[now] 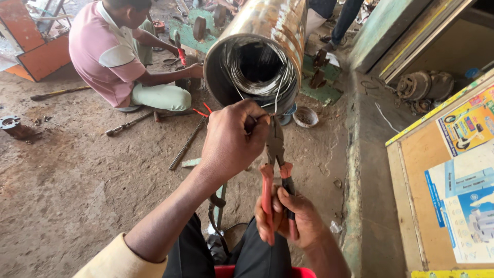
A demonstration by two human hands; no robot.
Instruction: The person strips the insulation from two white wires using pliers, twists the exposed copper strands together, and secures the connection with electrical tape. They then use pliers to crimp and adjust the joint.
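Note:
A rusty metal cylinder (pixel 267 31) lies with its open end toward me, and coiled wire (pixel 257 67) fills the inside. My left hand (pixel 231 136) is closed around loose wire ends at the cylinder's lower rim. My right hand (pixel 290 219) grips the red handles of a pair of pliers (pixel 275 154). The plier jaws point up and meet a thin wire (pixel 278 95) that hangs from the coil, just beside my left fingers.
A person in a pink shirt (pixel 108 51) squats at the back left, working on a green metal base (pixel 321 92). Long steel tools (pixel 188 144) lie on the dirt floor. A small bowl (pixel 305 117) sits under the cylinder. A wooden board with posters (pixel 453 180) stands at right.

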